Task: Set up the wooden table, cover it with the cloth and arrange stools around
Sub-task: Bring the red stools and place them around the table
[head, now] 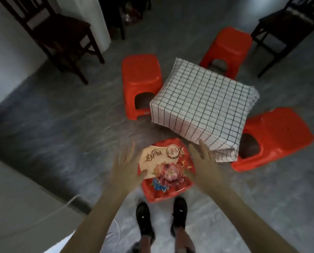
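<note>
A low table stands on the floor, fully covered by a white cloth with a black grid pattern. Three red plastic stools surround it: one at the left, one behind, one at the right. A fourth red stool, its seat printed with flowers and a label, sits on the near side, right in front of my feet. My left hand and my right hand hover on either side of that seat, fingers spread, holding nothing.
Dark wooden chairs stand at the back left and back right. A white wall or cabinet edge with a white cable runs along the left. The floor is grey. My black shoes are just behind the near stool.
</note>
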`<state>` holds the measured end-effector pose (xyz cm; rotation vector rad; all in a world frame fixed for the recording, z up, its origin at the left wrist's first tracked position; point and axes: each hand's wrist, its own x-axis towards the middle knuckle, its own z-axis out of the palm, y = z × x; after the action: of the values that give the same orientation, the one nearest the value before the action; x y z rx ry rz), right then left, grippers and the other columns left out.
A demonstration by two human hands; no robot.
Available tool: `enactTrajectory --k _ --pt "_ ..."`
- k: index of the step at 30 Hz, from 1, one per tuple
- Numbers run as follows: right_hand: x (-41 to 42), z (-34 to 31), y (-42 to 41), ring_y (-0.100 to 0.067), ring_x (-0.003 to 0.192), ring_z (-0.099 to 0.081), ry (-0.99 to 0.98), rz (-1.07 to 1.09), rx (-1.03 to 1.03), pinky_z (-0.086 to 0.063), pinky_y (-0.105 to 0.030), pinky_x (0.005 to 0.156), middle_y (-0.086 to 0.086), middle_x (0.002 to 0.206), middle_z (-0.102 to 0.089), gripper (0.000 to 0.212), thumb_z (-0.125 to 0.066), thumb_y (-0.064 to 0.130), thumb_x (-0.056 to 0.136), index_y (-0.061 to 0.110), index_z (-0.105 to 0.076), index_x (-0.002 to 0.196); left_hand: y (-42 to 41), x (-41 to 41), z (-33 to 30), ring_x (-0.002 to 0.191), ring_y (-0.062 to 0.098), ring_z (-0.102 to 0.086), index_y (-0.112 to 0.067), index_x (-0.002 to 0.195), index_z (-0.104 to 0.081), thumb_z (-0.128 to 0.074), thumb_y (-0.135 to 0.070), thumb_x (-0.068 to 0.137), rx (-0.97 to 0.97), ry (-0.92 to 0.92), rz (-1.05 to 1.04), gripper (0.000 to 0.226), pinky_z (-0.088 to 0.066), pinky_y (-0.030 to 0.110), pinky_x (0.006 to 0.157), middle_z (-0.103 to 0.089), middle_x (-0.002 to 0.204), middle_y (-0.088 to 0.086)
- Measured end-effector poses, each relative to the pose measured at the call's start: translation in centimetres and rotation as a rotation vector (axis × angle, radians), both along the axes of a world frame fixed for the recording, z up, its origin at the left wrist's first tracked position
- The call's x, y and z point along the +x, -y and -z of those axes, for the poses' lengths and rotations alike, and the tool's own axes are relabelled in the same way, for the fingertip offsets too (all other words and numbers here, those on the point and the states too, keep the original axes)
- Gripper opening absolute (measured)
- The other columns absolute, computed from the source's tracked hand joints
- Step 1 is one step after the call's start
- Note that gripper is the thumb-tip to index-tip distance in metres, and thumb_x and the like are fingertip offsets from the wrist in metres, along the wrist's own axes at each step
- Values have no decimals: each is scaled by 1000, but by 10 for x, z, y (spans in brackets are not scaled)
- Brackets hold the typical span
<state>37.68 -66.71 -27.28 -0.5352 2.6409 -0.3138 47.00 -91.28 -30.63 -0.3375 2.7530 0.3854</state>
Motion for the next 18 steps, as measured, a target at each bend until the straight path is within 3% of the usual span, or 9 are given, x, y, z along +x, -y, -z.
enactTrajectory --k 2,8,11,14,16,18 --pt "14 28 -2 -39 148 -5 42 63 -17 -19 -56 116 -12 163 0 85 -66 40 87 24 -18 155 1 4 30 150 33 2 -31 154 -18 -48 -61 89 55 42 34 78 -2 54 118 17 161 1" --pt "44 118 -17 -37 148 -12 170 142 47 -25 -52 116 -11 163 -1 85 -61 47 89 27 -12 155 -15 13 135 149 34 9 -30 155 -12 -41 -64 89 112 194 51 80 -12 58 117 21 161 3" --pt "49 160 -25 -35 149 -7 243 166 117 -22 -51 118 -11 163 2 84 -59 46 91 29 -7 155 -29 15 185 146 35 19 -35 155 -1 -49 -63 89 148 271 11 87 -4 62 117 33 156 1" --pt "40 200 -26 -37 147 -12 236 136 125 -27 -54 116 -14 162 -3 86 -64 46 86 30 -13 154 -39 14 225 140 33 31 -44 152 4 -54 -64 86 123 229 -30 90 -2 68 114 41 153 -1" --pt "27 221 -23 -39 146 -15 211 95 135 -31 -56 113 -16 160 -4 83 -63 41 88 30 -14 154 -44 11 245 137 28 34 -49 149 5 -58 -65 83 136 187 -98 93 -1 72 111 38 154 -2" --pt "11 240 -16 -41 147 -11 200 42 168 -29 -56 114 -18 160 1 82 -61 32 90 28 -11 155 -53 12 263 143 29 26 -52 148 6 -62 -67 79 210 224 -168 98 -3 73 110 24 160 -1"
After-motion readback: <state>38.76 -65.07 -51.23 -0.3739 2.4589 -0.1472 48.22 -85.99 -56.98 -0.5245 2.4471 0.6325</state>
